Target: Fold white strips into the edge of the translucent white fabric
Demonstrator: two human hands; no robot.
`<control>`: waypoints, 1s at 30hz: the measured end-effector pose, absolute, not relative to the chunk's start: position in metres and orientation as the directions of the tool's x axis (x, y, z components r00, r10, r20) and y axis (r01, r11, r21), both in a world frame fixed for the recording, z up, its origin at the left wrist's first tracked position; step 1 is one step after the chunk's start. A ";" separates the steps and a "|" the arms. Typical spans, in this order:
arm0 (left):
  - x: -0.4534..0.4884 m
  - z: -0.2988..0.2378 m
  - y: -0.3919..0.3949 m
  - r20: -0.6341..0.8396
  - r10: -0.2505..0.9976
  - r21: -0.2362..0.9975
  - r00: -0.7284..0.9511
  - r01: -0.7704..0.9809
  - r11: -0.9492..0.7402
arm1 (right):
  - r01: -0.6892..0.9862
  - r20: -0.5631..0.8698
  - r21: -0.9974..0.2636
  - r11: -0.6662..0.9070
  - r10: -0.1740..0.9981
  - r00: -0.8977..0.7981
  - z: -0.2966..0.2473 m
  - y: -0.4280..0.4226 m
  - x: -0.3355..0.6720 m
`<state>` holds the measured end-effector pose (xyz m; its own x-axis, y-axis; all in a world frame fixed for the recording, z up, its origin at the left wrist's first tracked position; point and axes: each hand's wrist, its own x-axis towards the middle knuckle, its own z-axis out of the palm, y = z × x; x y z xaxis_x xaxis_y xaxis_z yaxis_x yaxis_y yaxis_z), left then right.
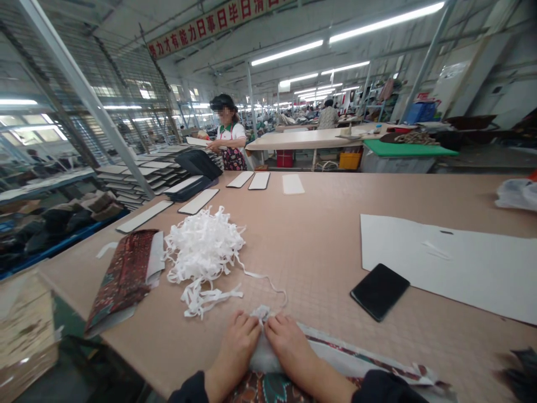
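My left hand (242,337) and my right hand (287,338) are close together at the table's near side, fingers curled and closed on a bunched bit of pale lining. That lining belongs to a patterned fabric piece (268,387) in brown, red and teal, which spreads beneath my wrists and off to the right. One white strip (268,278) runs from a tangled heap of white tape strips (205,246) and ends just beyond my fingertips. Left of the heap lies a stack of similar patterned fabric (126,274). My fingertips partly hide what they grip.
A black tablet-like slab (380,291) lies right of my hands, touching a large white board (453,263). White panels (198,201) lie along the table's far left edge. Beyond it, a person (230,134) in a patterned apron stands by stacked panels. A plastic bag (518,194) is far right.
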<state>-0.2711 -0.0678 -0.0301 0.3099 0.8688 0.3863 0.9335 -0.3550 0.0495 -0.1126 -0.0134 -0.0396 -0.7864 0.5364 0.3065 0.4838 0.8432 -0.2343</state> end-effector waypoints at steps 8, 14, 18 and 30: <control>-0.269 -0.025 -0.062 0.320 0.819 -0.061 0.476 0.873 -0.483 | 0.500 0.365 -0.184 0.846 0.531 -0.765 -0.044 -0.017 -0.111; -0.273 -0.030 -0.059 0.361 0.797 -0.042 0.484 0.862 -0.505 | 0.580 0.289 -0.095 0.809 0.580 -0.762 -0.036 -0.027 -0.100; -0.274 -0.032 -0.061 0.343 0.826 -0.009 0.448 0.881 -0.473 | 0.633 0.213 -0.067 0.771 0.631 -0.746 -0.036 -0.035 -0.063; -0.278 -0.020 -0.064 0.346 0.921 0.198 0.178 0.946 -0.257 | 0.806 -0.017 -0.294 0.513 0.841 -0.542 -0.013 -0.003 -0.051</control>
